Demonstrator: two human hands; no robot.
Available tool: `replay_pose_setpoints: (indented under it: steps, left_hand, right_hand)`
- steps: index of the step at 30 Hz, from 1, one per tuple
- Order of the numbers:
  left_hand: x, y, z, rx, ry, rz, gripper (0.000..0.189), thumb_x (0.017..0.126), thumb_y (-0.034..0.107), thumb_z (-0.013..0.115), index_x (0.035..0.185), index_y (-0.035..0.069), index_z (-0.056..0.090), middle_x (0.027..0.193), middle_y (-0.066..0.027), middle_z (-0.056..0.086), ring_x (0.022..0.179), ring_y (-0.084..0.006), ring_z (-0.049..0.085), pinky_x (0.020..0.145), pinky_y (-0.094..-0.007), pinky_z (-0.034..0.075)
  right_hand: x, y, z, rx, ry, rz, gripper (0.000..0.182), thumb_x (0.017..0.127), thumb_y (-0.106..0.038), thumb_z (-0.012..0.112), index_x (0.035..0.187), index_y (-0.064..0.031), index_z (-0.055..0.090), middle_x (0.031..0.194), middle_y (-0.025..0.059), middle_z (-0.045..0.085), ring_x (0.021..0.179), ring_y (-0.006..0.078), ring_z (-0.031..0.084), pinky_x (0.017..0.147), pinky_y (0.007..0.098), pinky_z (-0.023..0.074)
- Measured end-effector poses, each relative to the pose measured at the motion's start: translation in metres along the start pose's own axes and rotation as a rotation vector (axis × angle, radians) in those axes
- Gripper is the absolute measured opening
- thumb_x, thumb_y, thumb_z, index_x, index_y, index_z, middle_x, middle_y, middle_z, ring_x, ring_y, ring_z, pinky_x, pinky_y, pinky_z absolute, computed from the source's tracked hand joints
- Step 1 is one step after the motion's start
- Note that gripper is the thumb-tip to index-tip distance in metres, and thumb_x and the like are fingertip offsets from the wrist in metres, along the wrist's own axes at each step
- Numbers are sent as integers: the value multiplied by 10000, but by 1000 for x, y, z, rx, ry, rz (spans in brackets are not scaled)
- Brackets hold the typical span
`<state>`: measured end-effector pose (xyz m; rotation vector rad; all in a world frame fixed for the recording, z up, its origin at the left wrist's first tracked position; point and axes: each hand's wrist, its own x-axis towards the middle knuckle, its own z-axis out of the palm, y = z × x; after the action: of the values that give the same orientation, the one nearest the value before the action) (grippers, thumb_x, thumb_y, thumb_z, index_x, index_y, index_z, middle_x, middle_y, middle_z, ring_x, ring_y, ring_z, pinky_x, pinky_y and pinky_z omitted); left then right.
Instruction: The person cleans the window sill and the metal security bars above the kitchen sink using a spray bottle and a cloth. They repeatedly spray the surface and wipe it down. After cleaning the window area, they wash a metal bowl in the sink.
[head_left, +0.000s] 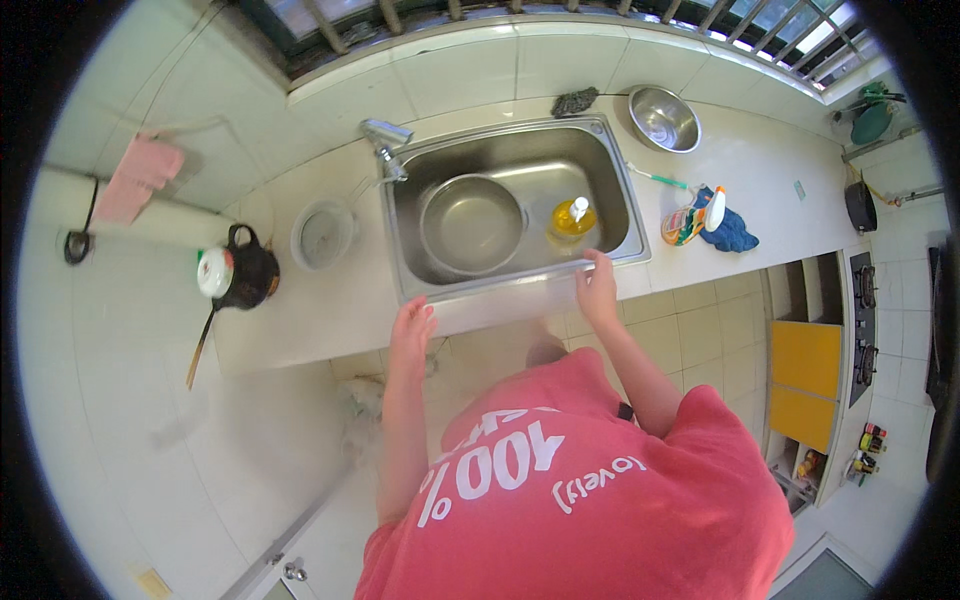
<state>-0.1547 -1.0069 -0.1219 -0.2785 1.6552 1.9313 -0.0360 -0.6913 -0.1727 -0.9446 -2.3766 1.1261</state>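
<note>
My left hand (412, 334) is at the front left corner of the stainless steel sink (517, 288), fingers apart and holding nothing. My right hand (598, 289) is by the sink's front rim towards the right, its fingers apart; whether the fingertips touch the rim I cannot tell. Inside the basin a round metal pan (472, 225) sits on the left. A pump bottle of yellow liquid (571, 219) stands at the right of it. The chrome faucet (386, 142) rises at the back left corner.
Left of the sink are a translucent bowl (322, 234) and a dark pot (251, 274). To the right lie a spray bottle (684, 225), a blue cloth (729, 229) and a green-handled brush (664, 179). Behind them stand a steel bowl (665, 120) and a dark scouring pad (575, 101).
</note>
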Motion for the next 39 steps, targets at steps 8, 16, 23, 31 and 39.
replay_pose_setpoints:
  steps: [8, 16, 23, 31, 39]
  left_hand:
    - [179, -78, 1, 6, 144, -316, 485, 890, 288, 591, 1284, 56, 428, 1161, -67, 490, 1076, -203, 457, 954, -403, 387]
    - [139, -69, 37, 114, 74, -270, 320, 922, 237, 554, 1191, 68, 516, 1076, -23, 555, 948, -139, 519, 770, -311, 464]
    - [126, -53, 33, 183, 43, -124, 258, 927, 210, 540, 1135, 63, 582, 1014, -24, 587, 897, -124, 539, 753, -281, 458]
    - [170, -52, 15, 348, 98, -182, 385, 887, 280, 586, 1178, 30, 550, 1028, -63, 623, 848, -154, 572, 696, -320, 482]
    - [237, -90, 16, 447, 121, -300, 510, 832, 350, 610, 1181, -17, 551, 1082, -147, 619, 989, -260, 591, 827, -357, 462]
  right_hand:
    - [135, 54, 29, -394, -391, -152, 926, 625, -174, 803, 1391, -46, 297, 1464, 166, 279, 1301, 346, 334, 1064, 399, 335]
    - [184, 67, 40, -350, -540, -207, 885, 602, -263, 818, 1341, -96, 361, 1338, 118, 451, 1210, 321, 456, 983, 397, 423]
    - [190, -3, 42, -420, -507, -220, 789, 617, -325, 798, 1279, -109, 426, 1211, 130, 531, 1078, 322, 550, 863, 422, 488]
    - [266, -177, 35, -146, -396, -470, 766, 613, -346, 807, 1232, -91, 436, 1147, 151, 555, 1058, 336, 552, 870, 407, 475]
    - [341, -215, 159, -54, -411, -634, 764, 595, -332, 814, 1224, -90, 453, 1175, 169, 523, 1077, 351, 530, 905, 417, 453]
